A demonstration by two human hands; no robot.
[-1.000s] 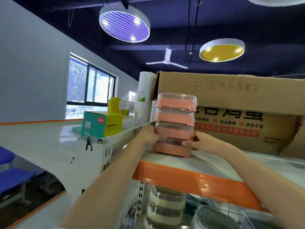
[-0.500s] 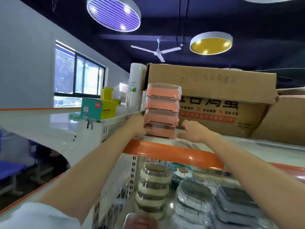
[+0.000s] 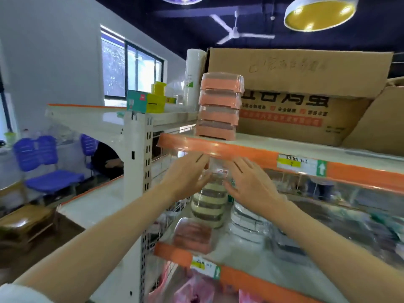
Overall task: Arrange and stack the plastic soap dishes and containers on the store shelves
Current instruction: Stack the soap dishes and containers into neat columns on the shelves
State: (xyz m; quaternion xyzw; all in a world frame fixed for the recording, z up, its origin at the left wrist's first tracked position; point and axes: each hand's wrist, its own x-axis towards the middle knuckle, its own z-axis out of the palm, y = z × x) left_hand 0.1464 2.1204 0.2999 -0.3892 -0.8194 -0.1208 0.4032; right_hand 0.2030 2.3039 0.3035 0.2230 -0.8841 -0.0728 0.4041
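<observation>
A stack of several pink soap dishes in clear wrap stands on the top shelf, near its orange front edge. Below that shelf, a stack of cream and brown round dishes stands on the middle shelf. My left hand and my right hand are on either side of the top of this cream stack, fingers straight and spread. Whether they touch it I cannot tell. A grey wrapped stack sits right of it, and a pink wrapped dish lies in front.
A large cardboard box fills the top shelf behind the pink stack, with a white roll and a green and yellow box to the left. The white shelf upright stands at left. Blue chairs are beyond.
Both hands let go of the pink stack on the top shelf and came down to the cream stack on the shelf below. The view tilted downward.
</observation>
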